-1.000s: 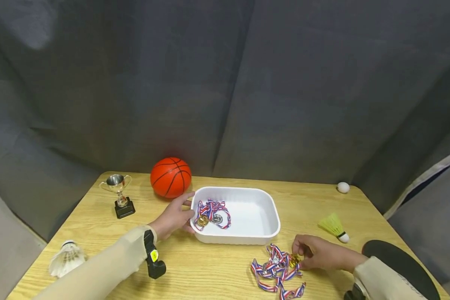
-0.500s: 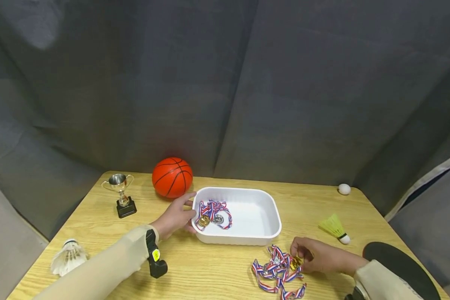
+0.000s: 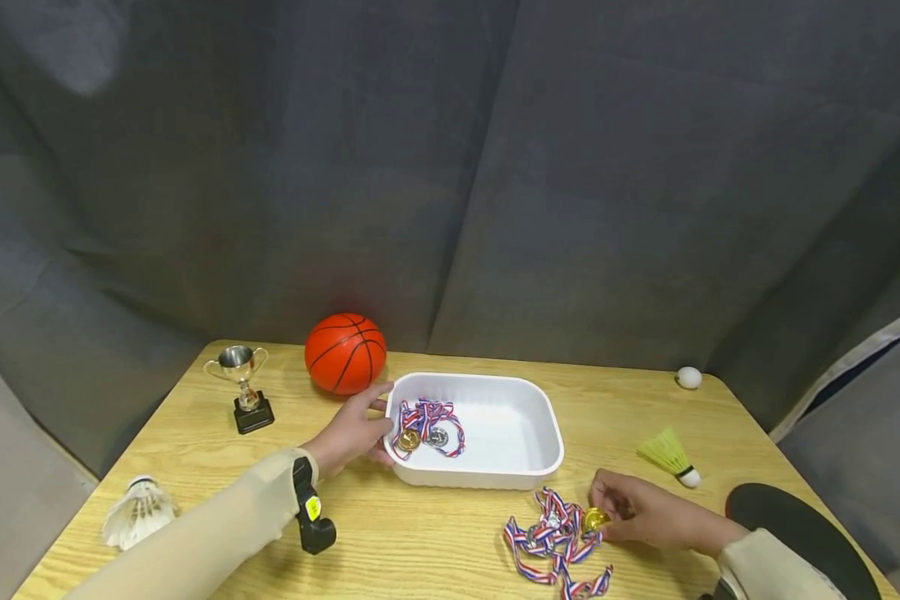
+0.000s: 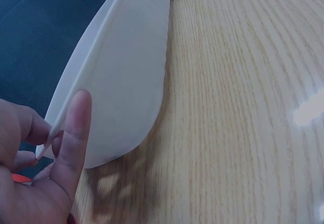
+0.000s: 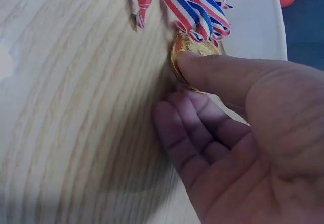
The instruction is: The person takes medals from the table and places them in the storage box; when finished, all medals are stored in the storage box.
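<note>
A white plastic tray (image 3: pixel 480 479) stands mid-table. My left hand (image 3: pixel 352 429) holds its left end, fingers spread about the rim; in the left wrist view the thumb (image 4: pixel 75 115) lies along the outer wall. Inside the tray's left part are a gold medal (image 3: pixel 408 440) and a silver medal (image 3: pixel 438 437) with striped ribbons. My right hand (image 3: pixel 652 512), in front of the tray's right end, pinches another gold medal (image 5: pixel 195 49) between thumb and fingers. This medal is at the edge of a tangled heap of red, white and blue ribbons (image 3: pixel 555 546), where silver medals show.
An orange basketball (image 3: pixel 345 354) and a small trophy cup (image 3: pixel 245 387) stand at the back left. A white shuttlecock (image 3: pixel 138 512) lies front left. To the right are a yellow shuttlecock (image 3: pixel 667 454), a white ball (image 3: pixel 688 377) and a black paddle (image 3: pixel 802 533). Dark cloth (image 3: pixel 450 167) hangs behind.
My right hand has shifted slightly at the gold medal, which shows more plainly between its fingers. The left hand stays at the tray, and the ribbon heap looks nearly the same.
</note>
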### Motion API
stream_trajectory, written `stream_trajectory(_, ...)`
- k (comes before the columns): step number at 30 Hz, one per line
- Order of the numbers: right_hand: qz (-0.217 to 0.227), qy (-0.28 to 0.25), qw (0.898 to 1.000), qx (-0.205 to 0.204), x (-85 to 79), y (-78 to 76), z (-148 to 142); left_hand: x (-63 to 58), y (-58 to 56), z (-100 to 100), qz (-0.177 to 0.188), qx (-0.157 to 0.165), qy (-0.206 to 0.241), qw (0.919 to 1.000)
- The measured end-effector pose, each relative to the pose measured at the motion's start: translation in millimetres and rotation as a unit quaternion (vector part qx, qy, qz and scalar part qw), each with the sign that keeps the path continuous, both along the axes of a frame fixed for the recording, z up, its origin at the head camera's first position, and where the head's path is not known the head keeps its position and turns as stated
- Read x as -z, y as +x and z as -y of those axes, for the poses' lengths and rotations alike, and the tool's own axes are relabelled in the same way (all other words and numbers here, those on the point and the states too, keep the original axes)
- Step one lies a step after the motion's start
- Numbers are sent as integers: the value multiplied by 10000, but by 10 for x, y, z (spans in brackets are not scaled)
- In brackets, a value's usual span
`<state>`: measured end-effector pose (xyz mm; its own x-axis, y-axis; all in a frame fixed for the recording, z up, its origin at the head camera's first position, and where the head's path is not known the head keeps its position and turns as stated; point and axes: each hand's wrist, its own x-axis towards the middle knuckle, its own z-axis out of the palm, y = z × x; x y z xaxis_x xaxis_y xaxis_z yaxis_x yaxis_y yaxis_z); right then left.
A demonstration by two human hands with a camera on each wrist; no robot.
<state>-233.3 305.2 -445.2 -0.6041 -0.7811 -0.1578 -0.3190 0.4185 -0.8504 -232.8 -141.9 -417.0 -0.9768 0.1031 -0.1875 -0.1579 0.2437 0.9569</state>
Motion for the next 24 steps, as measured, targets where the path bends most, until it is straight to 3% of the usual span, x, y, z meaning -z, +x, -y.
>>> stream_trajectory(3, 159, -24, 9999, -2, -10, 7, -28, 0, -3, -6, -7, 19, -2, 10000)
stream_trajectory(6, 598, -148, 9981, -8, -37, 15, -65, -7, -1, -11, -9, 13, -14, 10000)
stream_trajectory(11, 1693, -613, 9836, -74, -143, 9, -140, -18, 9, -12, 8, -15, -34, 10000)
stream_trajectory(13, 1926, -757, 9783, -70, -210, -4, -170, -19, 10, -11, 7, -13, -19, 10000)
stream_trajectory(24, 1770, -765, 9811, 184, -714, -27, -252, -8, -3, 0, 43, 7, 0, 10000)
